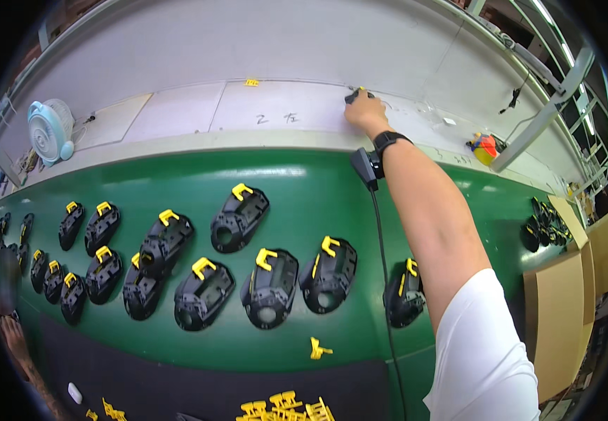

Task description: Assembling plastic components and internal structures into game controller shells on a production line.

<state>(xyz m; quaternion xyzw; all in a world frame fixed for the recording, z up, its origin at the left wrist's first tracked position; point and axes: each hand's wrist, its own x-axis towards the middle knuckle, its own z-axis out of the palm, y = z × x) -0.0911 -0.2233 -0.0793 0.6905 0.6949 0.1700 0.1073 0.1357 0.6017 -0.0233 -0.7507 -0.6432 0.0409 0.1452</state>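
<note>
My right arm stretches far forward over the green work surface (304, 184). At the pale ledge behind it, my right hand (367, 114) is closed around a small black thing with a bit of yellow (353, 97). Its kind is hidden by the fingers. On my wrist sit a dark strap (391, 140) and a black device (366, 167) with a cable trailing down. Below lie black molded plastic housings with yellow clips, among them one housing (270, 291) and another (328, 277). A further housing (404, 298) is partly behind my forearm. My left hand is out of view.
Loose yellow clips (286, 408) pile up on a dark mat (199, 382); a single clip (320, 349) lies beyond it. A light-blue fan (50, 132) stands on the ledge at left. Cardboard (557, 309) stands at right. Another person's hand (13, 335) shows at far left.
</note>
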